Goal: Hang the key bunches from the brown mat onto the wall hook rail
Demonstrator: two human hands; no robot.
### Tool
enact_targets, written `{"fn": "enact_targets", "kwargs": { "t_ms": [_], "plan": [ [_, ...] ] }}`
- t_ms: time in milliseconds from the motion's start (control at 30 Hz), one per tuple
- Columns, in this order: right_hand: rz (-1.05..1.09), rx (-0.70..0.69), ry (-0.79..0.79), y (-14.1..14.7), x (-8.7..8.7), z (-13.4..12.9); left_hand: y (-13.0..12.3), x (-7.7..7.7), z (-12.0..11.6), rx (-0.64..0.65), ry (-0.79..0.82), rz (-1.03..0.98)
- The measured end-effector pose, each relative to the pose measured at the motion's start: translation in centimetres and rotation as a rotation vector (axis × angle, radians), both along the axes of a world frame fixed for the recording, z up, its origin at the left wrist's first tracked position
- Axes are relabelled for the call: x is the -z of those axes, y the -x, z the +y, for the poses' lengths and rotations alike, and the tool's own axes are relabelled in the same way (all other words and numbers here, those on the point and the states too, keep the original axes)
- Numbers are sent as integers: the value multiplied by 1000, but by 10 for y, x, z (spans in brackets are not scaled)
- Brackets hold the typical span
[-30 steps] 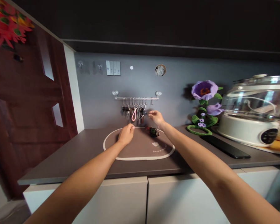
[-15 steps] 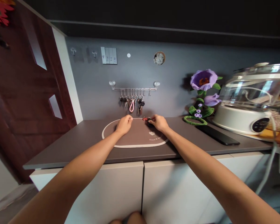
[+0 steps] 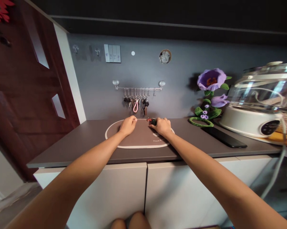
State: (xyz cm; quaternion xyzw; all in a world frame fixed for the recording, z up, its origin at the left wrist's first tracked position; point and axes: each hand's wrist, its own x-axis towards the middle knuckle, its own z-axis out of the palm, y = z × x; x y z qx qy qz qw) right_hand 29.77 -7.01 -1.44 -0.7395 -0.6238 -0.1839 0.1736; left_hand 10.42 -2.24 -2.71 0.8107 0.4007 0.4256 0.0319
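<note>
On the brown mat with a pale rim (image 3: 139,141), my left hand (image 3: 128,126) rests as a closed fist, and nothing shows sticking out of it. My right hand (image 3: 162,126) is at the mat's back right, its fingers closed on a small dark and red bunch of keys (image 3: 153,121). The hand hides part of the bunch. Behind both hands, a clear rail (image 3: 138,88) on the wall carries several hanging keys (image 3: 129,101) and a pink loop strap (image 3: 135,106). The rail's hooks at the right end hold nothing.
A black phone (image 3: 224,137) lies on the counter (image 3: 69,143) right of the mat. Behind it stand a purple knitted flower (image 3: 211,79) with a green ring base (image 3: 200,122) and a white appliance with a clear top (image 3: 248,119). A dark cabinet (image 3: 157,16) overhangs the counter.
My right hand has shifted and turned slightly, with its fingers now further round the keys. My left fist stays in place. The camera view has moved a little.
</note>
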Motion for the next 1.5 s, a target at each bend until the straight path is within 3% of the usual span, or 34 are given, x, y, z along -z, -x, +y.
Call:
{"fn": "enact_targets", "kwargs": {
  "t_ms": [467, 800, 1167, 1500],
  "plan": [
    [31, -119, -106, 4, -1, 0, -3, -3, -5, 39, -11, 11],
    [241, -372, -325, 0, -8, 4, -4, -4, -5, 69, -25, -20],
    [188, -636, -586, 0, -17, -1, -6, -3, 0, 81, -74, -88],
    [203, -687, -625, 14, -24, -13, -11, -13, -14, 83, -141, -103]
  ]
}}
